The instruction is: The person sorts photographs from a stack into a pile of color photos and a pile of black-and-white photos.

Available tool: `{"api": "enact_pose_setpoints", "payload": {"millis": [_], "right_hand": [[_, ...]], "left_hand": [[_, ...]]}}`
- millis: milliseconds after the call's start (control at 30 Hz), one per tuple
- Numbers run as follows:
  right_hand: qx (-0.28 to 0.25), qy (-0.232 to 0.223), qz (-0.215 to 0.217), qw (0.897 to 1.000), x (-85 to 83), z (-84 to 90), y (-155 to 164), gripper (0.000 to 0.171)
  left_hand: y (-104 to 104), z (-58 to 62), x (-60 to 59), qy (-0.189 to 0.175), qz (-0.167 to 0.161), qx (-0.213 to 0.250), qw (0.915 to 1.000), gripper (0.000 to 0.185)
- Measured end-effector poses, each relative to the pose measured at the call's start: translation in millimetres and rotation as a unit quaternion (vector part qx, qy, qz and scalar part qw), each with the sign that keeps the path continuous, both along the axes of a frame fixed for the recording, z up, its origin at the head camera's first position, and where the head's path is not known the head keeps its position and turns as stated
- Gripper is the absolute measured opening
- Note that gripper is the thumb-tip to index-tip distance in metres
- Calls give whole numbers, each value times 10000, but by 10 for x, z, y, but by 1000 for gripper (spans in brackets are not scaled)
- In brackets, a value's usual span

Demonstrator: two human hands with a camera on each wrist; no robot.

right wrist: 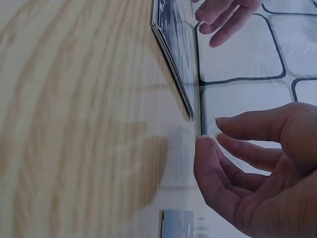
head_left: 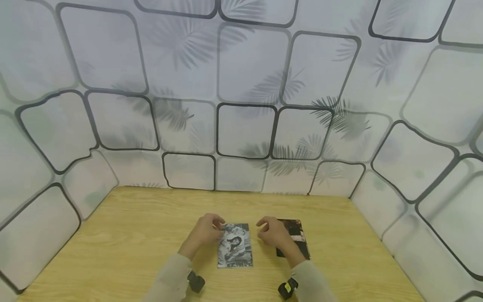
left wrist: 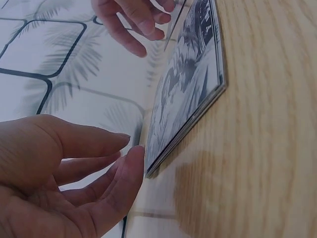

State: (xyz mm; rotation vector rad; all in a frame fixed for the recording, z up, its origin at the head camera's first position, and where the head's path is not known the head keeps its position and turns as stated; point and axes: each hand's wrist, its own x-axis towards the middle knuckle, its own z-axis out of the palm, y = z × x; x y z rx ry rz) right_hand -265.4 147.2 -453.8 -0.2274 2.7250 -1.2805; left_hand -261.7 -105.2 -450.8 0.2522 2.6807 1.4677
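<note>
A thin stack of picture cards (head_left: 235, 247) lies flat on the wooden table, its top card printed in black and white. Layered edges of the stack (left wrist: 181, 89) show in the left wrist view. My left hand (head_left: 206, 230) is at its upper left side, fingers loosely bent, fingertips right by the corner and thumb apart from them. To the right of the stack hovers my right hand (head_left: 273, 233), fingers loosely curved with nothing between them. A dark picture card (head_left: 296, 233) lies beyond and beside the right hand, partly hidden by the hand and wrist.
The light wooden table (head_left: 151, 218) runs back to a patterned cloth wall (head_left: 245, 130) with dark rounded outlines and grey leaves, which also closes both sides. Small black cameras (head_left: 196, 282) sit at the wrists below pale sleeves (head_left: 170, 277).
</note>
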Motion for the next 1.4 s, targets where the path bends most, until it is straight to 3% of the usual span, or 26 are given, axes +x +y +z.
{"api": "enact_pose_setpoints", "payload": {"millis": [200, 433, 667, 967, 1400], "right_hand": [[461, 70, -208, 9987, 6, -15, -69, 28], [460, 169, -137, 9987, 15, -41, -119, 26], [629, 304, -140, 9975, 16, -58, -135, 25], [-25, 228, 149, 9996, 17, -113, -144, 26], [79, 281, 336, 9990, 67, -74, -214, 31]], "left_hand": [[-22, 6, 22, 13, 35, -179, 9998, 37], [-10, -37, 23, -131, -8, -173, 9998, 38], [21, -31, 22, -53, 70, -278, 9996, 40], [-3, -58, 35, 142, 171, -309, 9993, 41], [1, -85, 31, -24, 218, -155, 9996, 39]]}}
